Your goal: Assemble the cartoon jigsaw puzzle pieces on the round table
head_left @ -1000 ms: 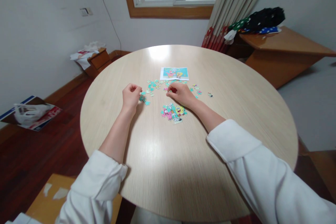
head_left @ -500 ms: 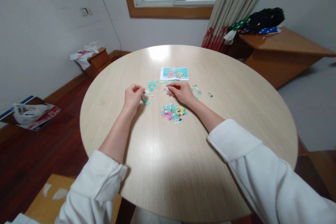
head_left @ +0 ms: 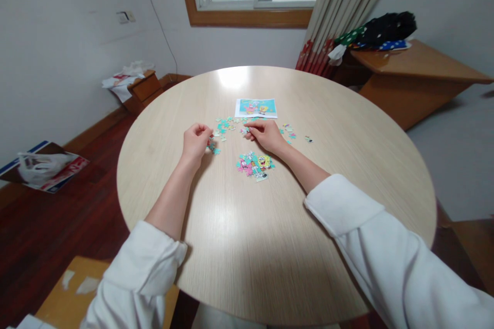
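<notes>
My left hand (head_left: 195,143) rests on the round table (head_left: 270,226), fingers curled in a pinch on a small puzzle piece beside teal loose pieces (head_left: 223,125). My right hand (head_left: 265,135) lies just above the partly joined cartoon puzzle (head_left: 255,164), its fingers pinched together on a loose piece among the scattered ones. A printed reference picture (head_left: 256,108) lies flat beyond both hands. A few stray pieces (head_left: 290,132) sit to the right of my right hand.
A wooden desk (head_left: 417,69) with dark clothes stands at the right under a curtain. On the floor at left are a small wooden drawer box (head_left: 144,88) and a plastic bag (head_left: 40,167). A cardboard box (head_left: 73,288) sits near my left elbow.
My right hand has slid slightly away from me, toward the scattered pieces. My left hand has shifted a little to the right and closed tighter on its piece.
</notes>
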### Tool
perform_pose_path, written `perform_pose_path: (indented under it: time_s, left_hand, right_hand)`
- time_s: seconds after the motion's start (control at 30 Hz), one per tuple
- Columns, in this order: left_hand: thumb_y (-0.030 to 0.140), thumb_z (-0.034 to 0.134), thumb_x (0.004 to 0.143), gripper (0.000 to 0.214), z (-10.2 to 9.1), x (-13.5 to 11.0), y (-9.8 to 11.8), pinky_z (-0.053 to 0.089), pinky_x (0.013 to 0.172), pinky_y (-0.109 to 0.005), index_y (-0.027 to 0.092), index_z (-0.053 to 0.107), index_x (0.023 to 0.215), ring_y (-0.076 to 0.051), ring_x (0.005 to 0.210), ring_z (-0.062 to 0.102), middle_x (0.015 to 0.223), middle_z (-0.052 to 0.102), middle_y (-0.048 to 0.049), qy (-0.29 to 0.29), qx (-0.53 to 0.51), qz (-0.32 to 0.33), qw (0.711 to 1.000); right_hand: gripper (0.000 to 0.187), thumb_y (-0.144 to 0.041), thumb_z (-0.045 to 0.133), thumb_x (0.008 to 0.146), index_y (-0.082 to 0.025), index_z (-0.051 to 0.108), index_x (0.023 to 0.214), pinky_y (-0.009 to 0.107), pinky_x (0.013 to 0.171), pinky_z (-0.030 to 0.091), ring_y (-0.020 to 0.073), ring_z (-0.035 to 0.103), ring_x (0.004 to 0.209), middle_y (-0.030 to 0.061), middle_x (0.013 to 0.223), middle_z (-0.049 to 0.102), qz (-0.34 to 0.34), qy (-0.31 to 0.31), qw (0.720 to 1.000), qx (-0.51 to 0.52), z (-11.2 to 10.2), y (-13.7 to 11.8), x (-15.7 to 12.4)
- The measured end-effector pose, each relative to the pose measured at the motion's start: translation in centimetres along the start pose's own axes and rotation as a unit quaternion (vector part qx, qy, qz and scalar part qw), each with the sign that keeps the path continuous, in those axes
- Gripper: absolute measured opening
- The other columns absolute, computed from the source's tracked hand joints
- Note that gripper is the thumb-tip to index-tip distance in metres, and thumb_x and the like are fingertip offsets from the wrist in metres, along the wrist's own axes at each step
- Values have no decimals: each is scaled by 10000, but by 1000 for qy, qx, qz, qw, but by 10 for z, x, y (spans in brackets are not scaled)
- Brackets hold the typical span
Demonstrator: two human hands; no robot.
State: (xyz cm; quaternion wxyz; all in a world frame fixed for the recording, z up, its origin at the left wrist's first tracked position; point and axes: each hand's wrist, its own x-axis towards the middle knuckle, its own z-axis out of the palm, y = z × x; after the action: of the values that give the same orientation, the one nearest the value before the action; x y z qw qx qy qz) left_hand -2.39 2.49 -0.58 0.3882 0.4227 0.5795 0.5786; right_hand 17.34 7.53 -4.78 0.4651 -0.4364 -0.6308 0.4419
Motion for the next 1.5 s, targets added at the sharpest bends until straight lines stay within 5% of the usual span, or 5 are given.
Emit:
perform_pose_path:
  time_s: [0.47,1.5]
  left_hand:
    - [88,564,667,145,0,-3,4,306,448,-170,165,492,568,-52,437,393,507,511,39,7,6,-3,1000]
    - [91,567,655,130,0,-3,3,318,453,-173,165,502,570,-53,440,394,514,504,39,-1,11,-2,1000]
  right_hand:
    - [357,-84,616,706,-101,741,1040,381,826,561,168,696,748,92,877,743,-14,3,998,-68,-1,-3,-2]
    - [252,-130,607,746,-133,752,952,297,684,553,141,673,684,61,792,731,2,-6,1000,-23,0,-11,-3]
